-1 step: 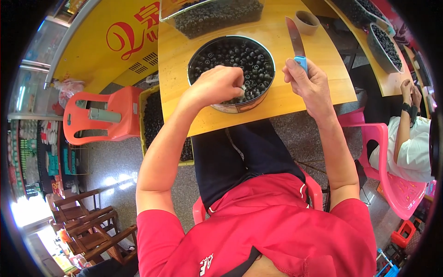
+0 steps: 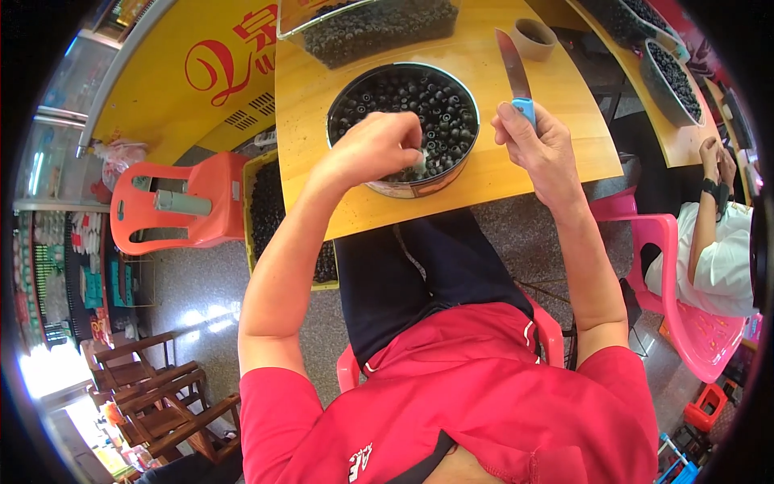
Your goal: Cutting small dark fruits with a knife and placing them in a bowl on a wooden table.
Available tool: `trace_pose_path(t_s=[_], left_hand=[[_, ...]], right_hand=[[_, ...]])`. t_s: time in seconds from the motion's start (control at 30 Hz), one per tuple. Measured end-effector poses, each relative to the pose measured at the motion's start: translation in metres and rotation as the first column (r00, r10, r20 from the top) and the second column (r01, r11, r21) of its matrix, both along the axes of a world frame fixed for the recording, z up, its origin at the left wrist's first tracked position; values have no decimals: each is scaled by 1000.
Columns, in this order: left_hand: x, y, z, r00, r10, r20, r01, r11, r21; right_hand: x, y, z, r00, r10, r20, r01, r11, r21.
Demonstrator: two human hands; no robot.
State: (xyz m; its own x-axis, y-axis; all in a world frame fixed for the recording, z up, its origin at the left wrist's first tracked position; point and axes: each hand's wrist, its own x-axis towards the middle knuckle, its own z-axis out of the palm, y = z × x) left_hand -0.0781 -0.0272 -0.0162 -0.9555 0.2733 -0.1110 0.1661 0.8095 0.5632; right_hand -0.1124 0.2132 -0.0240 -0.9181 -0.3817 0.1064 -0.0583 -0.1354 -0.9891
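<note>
Above the table (image 2: 592,137), the right hand (image 2: 542,145) gripped a knife (image 2: 514,71) by its blue handle (image 2: 525,110), forearm (image 2: 592,266) raised, blade up, presumably to keep it clear of the bowl (image 2: 423,188)! Over that bowl, the left hand (image 2: 375,147) hung palm-down, fingers (image 2: 409,139) curled toward small dark pieces (image 2: 443,113); any catch there, no telling! The bowl sat by the table's near edge, seemingly for easy reach, a clear tub (image 2: 284,34) beyond.
</note>
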Motion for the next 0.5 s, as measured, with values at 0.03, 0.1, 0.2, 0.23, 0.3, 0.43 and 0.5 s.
trace_pose_path(t_s=[0.03, 0.1, 0.2, 0.23, 0.3, 0.43, 0.5], left_hand=[[3, 3, 10, 995, 83, 55, -90, 987, 130], [4, -4, 8, 961, 118, 249, -239, 809, 538], [14, -1, 16, 969, 146, 197, -245, 649, 720], [18, 1, 17, 970, 176, 167, -237, 545, 804], [24, 8, 15, 970, 192, 150, -227, 490, 842], [31, 18, 10, 964, 254, 77, -159, 322, 933], [34, 21, 8, 946, 322, 44, -137, 273, 952]], right_hand=[[0, 0, 1, 1000, 23, 7, -23, 1000, 1], [0, -2, 3, 999, 41, 12, -41, 999, 3], [3, -16, 8, 996, 80, -28, -79, 997, 18], [5, -22, 9, 994, 94, -48, -94, 995, 16], [6, -33, 9, 992, 108, -71, -108, 994, 14], [9, -47, 11, 979, 141, -147, -144, 989, -10], [11, -50, 15, 981, 182, -62, -184, 983, -17]])
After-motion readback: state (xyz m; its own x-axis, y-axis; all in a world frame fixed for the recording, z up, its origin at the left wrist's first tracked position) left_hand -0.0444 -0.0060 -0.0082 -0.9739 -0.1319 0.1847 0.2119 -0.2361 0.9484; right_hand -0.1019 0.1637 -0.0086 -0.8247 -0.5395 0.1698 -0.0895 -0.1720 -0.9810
